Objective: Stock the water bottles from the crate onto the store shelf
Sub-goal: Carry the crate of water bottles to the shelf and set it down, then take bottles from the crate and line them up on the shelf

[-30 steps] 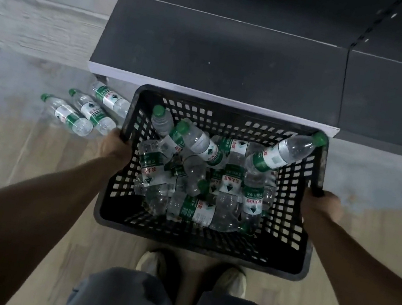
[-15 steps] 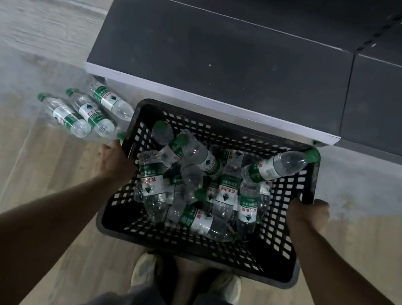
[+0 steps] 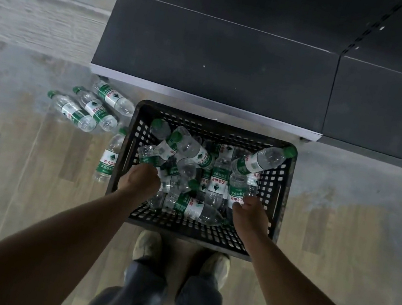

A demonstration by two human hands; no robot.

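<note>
Your right hand (image 3: 250, 215), fingers curled about an upright water bottle (image 3: 237, 189) at the black crate's (image 3: 284, 194) right side, leads; your left hand (image 3: 140, 179) clasps another far-left; the empty shelf (image 3: 215, 66) lies beyond.

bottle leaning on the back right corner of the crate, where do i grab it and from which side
Grip the bottle around its clear upper body, just above the green label, coming from above. It lies tilted on top of the pile with its green cap propped on the crate rim, so that stretch is exposed and nothing covers it. The right hand is probably nearer.
</note>
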